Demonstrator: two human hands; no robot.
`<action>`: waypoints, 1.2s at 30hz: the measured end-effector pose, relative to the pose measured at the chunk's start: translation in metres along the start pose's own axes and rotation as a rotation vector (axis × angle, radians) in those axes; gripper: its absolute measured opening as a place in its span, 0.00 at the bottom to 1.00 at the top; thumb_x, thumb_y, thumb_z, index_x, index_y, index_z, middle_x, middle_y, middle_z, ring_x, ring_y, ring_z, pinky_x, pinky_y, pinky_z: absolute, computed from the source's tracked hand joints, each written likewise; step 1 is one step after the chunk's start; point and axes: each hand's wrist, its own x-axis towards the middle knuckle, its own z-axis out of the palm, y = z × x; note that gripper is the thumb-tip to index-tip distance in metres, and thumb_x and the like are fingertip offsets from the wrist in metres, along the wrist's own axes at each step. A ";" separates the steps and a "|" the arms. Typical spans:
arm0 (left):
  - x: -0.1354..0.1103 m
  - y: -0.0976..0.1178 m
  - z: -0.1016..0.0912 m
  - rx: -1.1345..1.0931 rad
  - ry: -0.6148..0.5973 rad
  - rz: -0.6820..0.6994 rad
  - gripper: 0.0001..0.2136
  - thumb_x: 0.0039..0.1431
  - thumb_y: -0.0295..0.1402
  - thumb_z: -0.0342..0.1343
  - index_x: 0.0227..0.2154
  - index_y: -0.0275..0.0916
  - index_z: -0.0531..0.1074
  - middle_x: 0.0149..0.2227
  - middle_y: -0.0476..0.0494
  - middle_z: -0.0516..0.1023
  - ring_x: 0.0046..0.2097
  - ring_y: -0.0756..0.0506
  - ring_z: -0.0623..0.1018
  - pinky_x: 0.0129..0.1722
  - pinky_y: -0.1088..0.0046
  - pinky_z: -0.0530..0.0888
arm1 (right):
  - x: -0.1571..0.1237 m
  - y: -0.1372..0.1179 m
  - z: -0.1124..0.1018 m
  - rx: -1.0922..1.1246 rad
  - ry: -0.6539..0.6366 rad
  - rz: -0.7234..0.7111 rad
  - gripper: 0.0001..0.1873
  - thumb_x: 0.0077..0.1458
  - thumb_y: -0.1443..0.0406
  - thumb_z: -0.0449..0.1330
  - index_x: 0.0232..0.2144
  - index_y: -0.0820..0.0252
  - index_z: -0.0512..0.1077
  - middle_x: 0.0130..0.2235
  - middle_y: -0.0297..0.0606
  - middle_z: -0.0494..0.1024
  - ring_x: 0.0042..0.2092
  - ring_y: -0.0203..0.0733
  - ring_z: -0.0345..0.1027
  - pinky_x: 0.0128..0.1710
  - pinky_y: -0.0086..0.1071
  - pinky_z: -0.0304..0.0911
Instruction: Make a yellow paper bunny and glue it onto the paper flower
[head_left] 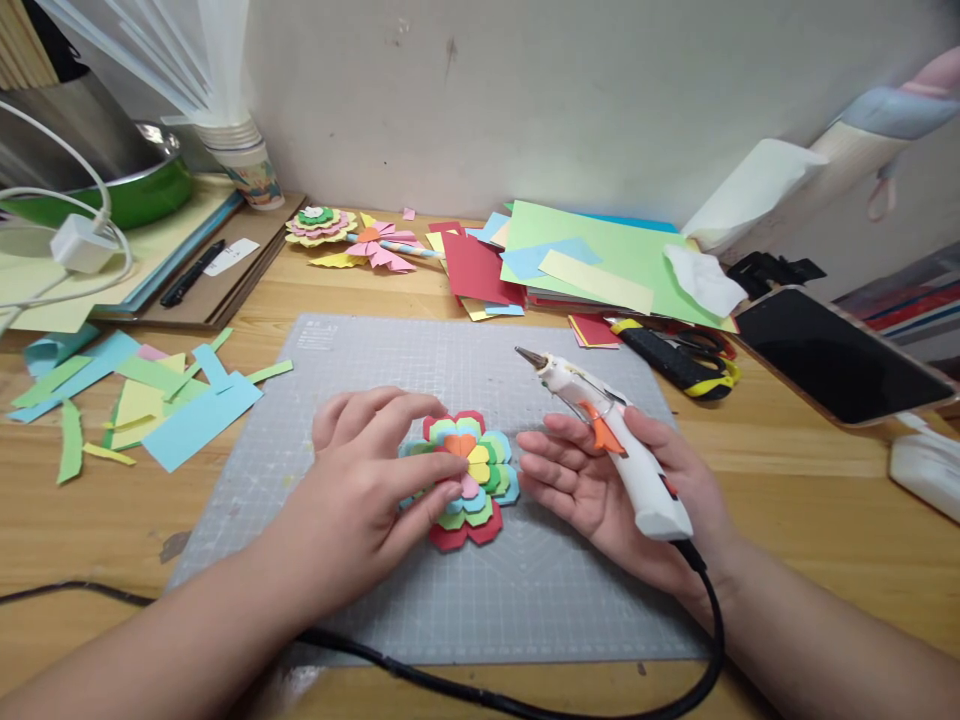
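A layered paper flower [495, 450] in red, green, blue, yellow and orange lies flat on the grey cutting mat [300, 540]. My left hand [375, 470] rests over its left side, index finger and thumb pressed on its centre, the other fingers bent at its upper edge. To the right, my right hand [600, 490] holds a white hot glue gun [637, 450] with an orange trigger. The gun lies across the palm under the thumb, its metal nozzle aimed up and left, while the other fingers stay loosely extended. The left hand hides part of the flower.
Paper scraps [199, 420] are scattered at left. Finished paper flowers [375, 245], coloured sheets [600, 250] and a box cutter [667, 355] lie behind the mat. A phone [840, 355] leans at right. The black cord [420, 675] loops along the front.
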 end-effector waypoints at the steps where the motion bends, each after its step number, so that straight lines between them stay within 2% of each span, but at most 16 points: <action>1: 0.000 -0.001 0.000 0.008 -0.011 0.014 0.10 0.63 0.35 0.51 0.39 0.54 0.78 0.52 0.46 0.71 0.54 0.37 0.65 0.50 0.51 0.59 | 0.000 0.000 0.000 -0.003 0.002 -0.001 0.26 0.59 0.50 0.51 0.43 0.64 0.78 0.48 0.49 0.80 0.50 0.47 0.74 0.56 0.39 0.62; 9: 0.000 -0.004 0.007 0.005 -0.114 0.025 0.10 0.65 0.37 0.49 0.39 0.52 0.77 0.53 0.45 0.68 0.54 0.38 0.65 0.52 0.49 0.59 | -0.001 0.000 0.001 -0.006 0.001 -0.002 0.26 0.59 0.50 0.51 0.43 0.64 0.78 0.47 0.48 0.80 0.49 0.46 0.75 0.54 0.38 0.63; 13: -0.001 -0.005 0.008 0.012 -0.159 -0.008 0.10 0.65 0.36 0.49 0.39 0.54 0.77 0.52 0.46 0.68 0.57 0.38 0.65 0.57 0.43 0.53 | -0.001 0.000 0.000 -0.005 -0.005 -0.001 0.27 0.59 0.50 0.50 0.43 0.64 0.78 0.48 0.48 0.80 0.49 0.46 0.75 0.54 0.37 0.63; 17: -0.001 -0.006 0.008 0.045 -0.165 -0.021 0.10 0.65 0.37 0.49 0.38 0.55 0.77 0.54 0.45 0.67 0.60 0.36 0.63 0.59 0.39 0.48 | 0.000 -0.001 0.000 -0.001 -0.016 -0.011 0.27 0.59 0.50 0.50 0.43 0.65 0.78 0.48 0.49 0.80 0.49 0.46 0.74 0.55 0.38 0.63; 27: 0.001 -0.004 0.008 0.110 -0.174 0.026 0.10 0.65 0.37 0.49 0.36 0.50 0.77 0.53 0.42 0.69 0.62 0.34 0.62 0.60 0.37 0.49 | 0.004 0.003 0.005 -0.017 0.091 -0.083 0.23 0.59 0.55 0.53 0.43 0.68 0.76 0.50 0.53 0.78 0.57 0.53 0.67 0.62 0.46 0.54; 32: 0.002 -0.004 0.007 0.087 -0.187 0.013 0.11 0.65 0.39 0.49 0.36 0.51 0.77 0.53 0.44 0.69 0.62 0.35 0.62 0.61 0.38 0.47 | 0.006 0.002 0.005 -0.014 0.175 -0.120 0.22 0.59 0.56 0.54 0.45 0.67 0.75 0.52 0.53 0.77 0.58 0.54 0.66 0.63 0.46 0.53; 36: 0.001 -0.006 0.009 0.054 -0.172 -0.007 0.11 0.65 0.39 0.49 0.37 0.53 0.78 0.53 0.45 0.69 0.62 0.35 0.61 0.61 0.38 0.45 | 0.007 0.000 0.001 0.003 0.159 -0.110 0.24 0.60 0.55 0.53 0.45 0.71 0.75 0.54 0.55 0.75 0.59 0.55 0.65 0.63 0.45 0.55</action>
